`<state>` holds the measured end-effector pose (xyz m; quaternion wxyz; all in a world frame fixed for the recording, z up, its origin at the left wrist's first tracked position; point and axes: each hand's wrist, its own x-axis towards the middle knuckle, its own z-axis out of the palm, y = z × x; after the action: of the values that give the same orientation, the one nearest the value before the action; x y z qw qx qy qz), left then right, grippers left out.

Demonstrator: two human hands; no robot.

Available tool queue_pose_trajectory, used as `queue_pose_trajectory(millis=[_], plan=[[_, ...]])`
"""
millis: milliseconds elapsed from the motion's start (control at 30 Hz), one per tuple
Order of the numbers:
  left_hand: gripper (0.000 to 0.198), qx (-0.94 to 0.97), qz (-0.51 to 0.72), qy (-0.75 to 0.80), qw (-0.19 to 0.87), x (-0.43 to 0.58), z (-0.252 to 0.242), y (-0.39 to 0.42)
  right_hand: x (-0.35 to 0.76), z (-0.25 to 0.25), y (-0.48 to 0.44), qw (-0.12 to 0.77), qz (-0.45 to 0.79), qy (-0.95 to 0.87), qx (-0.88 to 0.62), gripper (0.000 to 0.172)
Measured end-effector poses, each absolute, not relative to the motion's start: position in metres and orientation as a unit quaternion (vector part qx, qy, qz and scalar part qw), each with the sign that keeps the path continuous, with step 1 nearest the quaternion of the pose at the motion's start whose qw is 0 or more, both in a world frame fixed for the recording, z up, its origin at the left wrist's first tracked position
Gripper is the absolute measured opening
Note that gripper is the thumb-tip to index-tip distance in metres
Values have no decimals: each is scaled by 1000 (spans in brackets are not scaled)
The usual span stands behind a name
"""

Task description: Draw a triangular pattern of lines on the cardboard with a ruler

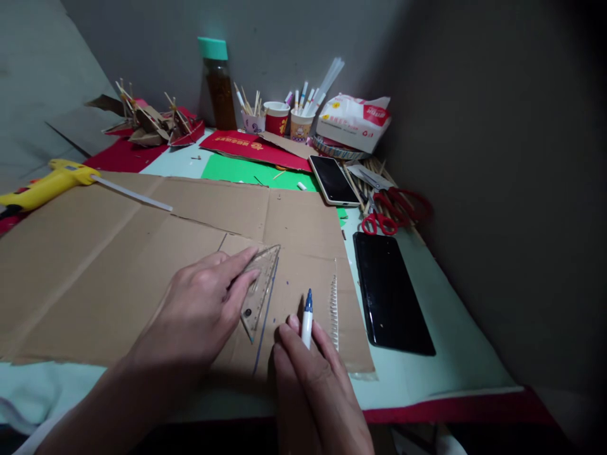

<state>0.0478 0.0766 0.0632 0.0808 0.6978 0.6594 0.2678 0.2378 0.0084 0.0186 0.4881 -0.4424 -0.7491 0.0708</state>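
Observation:
A sheet of brown cardboard (118,265) lies flat across the table. On it my left hand (203,300) holds a clear set square (260,297), with thumb and index finger on its upper part. A blue line (265,322) runs on the cardboard along the set square's right side. Lower and to the right, my right hand (310,373) holds a white marker (307,322) with its blue tip uncapped and pointing away from me, apart from the set square. Right of the marker, the cardboard's ridged inner layer (334,306) shows in a torn strip.
A yellow glue gun (52,183) with a glue stick lies at left. Two phones, a white-edged one (334,180) and a black one (391,291), lie at right beside red-handled scissors (379,218). Paper cups (276,119) and a bottle (219,88) stand at the back wall.

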Motion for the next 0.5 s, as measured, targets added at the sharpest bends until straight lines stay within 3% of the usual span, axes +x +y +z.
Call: queue_pose_trajectory(millis=[267, 500], plan=[[50, 683, 274, 668, 107, 53, 66, 78, 249, 14, 12, 447, 13, -798, -403, 39], [59, 675, 271, 674, 130, 54, 71, 77, 248, 11, 11, 444, 8, -800, -403, 49]])
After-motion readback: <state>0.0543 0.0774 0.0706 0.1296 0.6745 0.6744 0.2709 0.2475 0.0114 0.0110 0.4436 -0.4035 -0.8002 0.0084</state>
